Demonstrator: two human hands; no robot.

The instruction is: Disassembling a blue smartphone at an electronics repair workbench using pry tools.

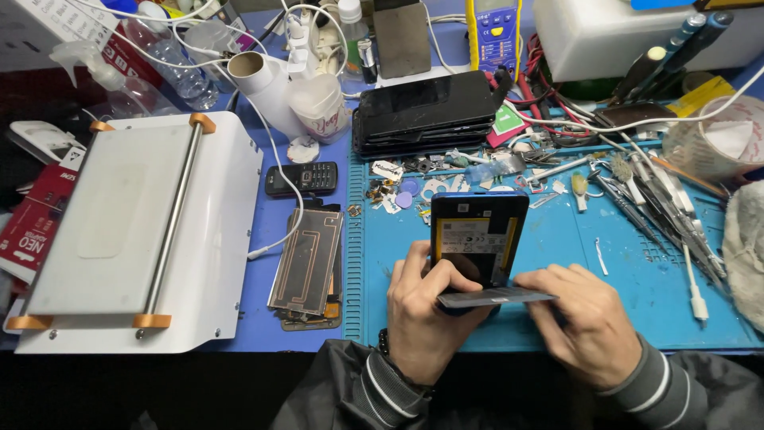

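Observation:
A blue phone (477, 231) with its back off lies on the blue work mat (621, 279), its black battery showing. My left hand (422, 310) grips the phone's near end. My right hand (585, 322) holds a thin dark flat card (497, 298) and presses its edge against the near end of the phone, just under my left fingers. Both hands meet over the phone's lower edge.
A white screen-separator machine (135, 231) fills the left. Beside it lie a small keypad phone (302, 178) and flat phone panels (306, 263). A stack of dark phones (426, 111) sits behind. Tweezers and tools (660, 207) crowd the right, small parts (414, 191) the middle.

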